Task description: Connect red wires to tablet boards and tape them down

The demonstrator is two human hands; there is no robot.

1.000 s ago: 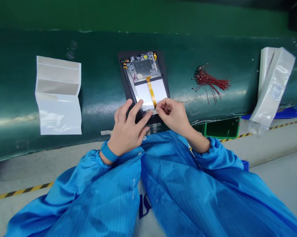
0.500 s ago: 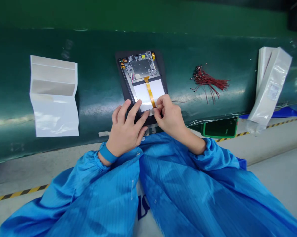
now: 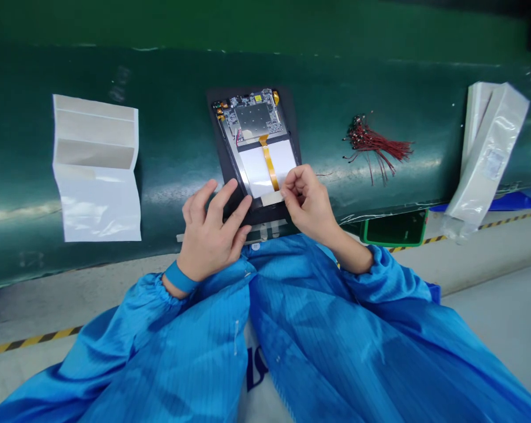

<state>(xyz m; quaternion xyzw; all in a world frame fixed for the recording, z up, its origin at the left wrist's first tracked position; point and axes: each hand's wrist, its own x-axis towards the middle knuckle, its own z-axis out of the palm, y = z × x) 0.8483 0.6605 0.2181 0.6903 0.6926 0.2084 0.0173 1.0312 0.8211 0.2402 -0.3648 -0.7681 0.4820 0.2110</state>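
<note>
device: an opened tablet (image 3: 254, 150) lies back-side up at the middle of the green bench (image 3: 168, 153), its near end toward the person; dark frame all round.
inside, far end: a circuit board (image 3: 253, 114) with a grey metal shield, small black parts and yellow spots at its 12 o'clock edge.
inside, near half: a white panel (image 3: 265, 167) with an orange flex cable (image 3: 269, 164) running down its middle from the board toward 6 o'clock.
left hand: the left hand (image 3: 210, 232) rests flat at the tablet's 7 o'clock corner, fingers (image 3: 230, 202) spread and released, pressing on the dark frame, gripping nothing.
right hand: the right hand (image 3: 309, 202) sits at the tablet's 5 o'clock corner, fingers curled and pinched on a pale strip (image 3: 271, 198) lying across the near end of the white panel, just at the cable's lower tip.
hard to tell: whether the strip is tape or a film tab cannot be made out; the cable's near end is under it; the right fingertips are hidden behind the knuckles; the tablet's near edge is partly covered by both hands.
at 9 o'clock: folded white sheets (image 3: 95, 170), well apart from the tablet.
at 3 o'clock: a bundle of red wires (image 3: 375, 147); farther on, clear-wrapped white packs (image 3: 488, 155) leaning over the bench edge.
below: blue sleeves (image 3: 291, 329) fill the lower view; their outer parts are cut off.
</note>
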